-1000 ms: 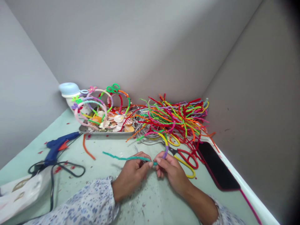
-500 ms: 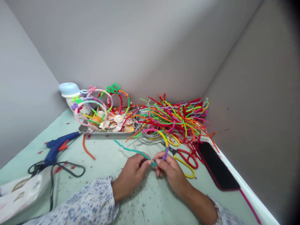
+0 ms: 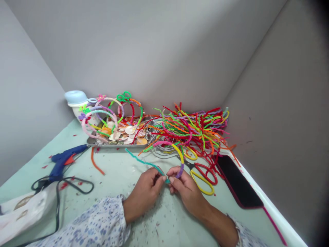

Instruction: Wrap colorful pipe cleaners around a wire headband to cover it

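Low over the table, my left hand (image 3: 149, 187) pinches a teal pipe cleaner (image 3: 140, 161), whose loose end sticks out to the upper left. My right hand (image 3: 186, 188) is closed on a curved band (image 3: 182, 156) wrapped in pink, yellow and purple pipe cleaner. Between the fingertips the teal strand meets the band's near end; fingers partly cover that spot. Scissors with red and yellow handles (image 3: 205, 173) lie just beyond my right hand. A big heap of colourful pipe cleaners (image 3: 195, 127) is farther back.
A metal tray (image 3: 120, 146) of seashells stands at the back, with several wrapped hoops (image 3: 100, 113) over it. Beside it is a blue-lidded white container (image 3: 77, 103). A blue glue gun (image 3: 61, 161) with its cord lies left, a black phone (image 3: 239, 181) right.
The band has tipped slightly to the left in my right hand, and the teal strand's free end has risen a little. Both hands stay in nearly the same place.
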{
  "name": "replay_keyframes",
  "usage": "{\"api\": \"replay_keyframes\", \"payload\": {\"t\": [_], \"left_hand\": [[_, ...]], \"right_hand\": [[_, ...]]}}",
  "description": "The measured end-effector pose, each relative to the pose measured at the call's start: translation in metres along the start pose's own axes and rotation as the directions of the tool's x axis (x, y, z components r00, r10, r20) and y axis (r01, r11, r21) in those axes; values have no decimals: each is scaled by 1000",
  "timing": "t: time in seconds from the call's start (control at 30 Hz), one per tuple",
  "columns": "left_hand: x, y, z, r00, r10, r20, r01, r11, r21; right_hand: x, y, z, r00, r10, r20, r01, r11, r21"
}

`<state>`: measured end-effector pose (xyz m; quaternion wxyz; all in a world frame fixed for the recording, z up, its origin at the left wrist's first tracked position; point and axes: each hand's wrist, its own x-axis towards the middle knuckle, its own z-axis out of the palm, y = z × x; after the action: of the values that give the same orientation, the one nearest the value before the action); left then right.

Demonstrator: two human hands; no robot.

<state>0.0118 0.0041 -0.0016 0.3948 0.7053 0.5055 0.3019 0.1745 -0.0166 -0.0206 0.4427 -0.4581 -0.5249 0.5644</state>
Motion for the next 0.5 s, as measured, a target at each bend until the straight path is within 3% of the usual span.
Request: {"api": "replay_keyframes", "payload": {"t": [0.27,0.5], "left_hand": [[0,-3,1,999,-28,35,32,994,-107],[-8,2,-1,999,35,8,-33,988,-148]], "right_hand": [[3,-6,1,997,58,-40,-56,996,70],[9,-9,-1,986,147,-81,-128,971,204]]}}
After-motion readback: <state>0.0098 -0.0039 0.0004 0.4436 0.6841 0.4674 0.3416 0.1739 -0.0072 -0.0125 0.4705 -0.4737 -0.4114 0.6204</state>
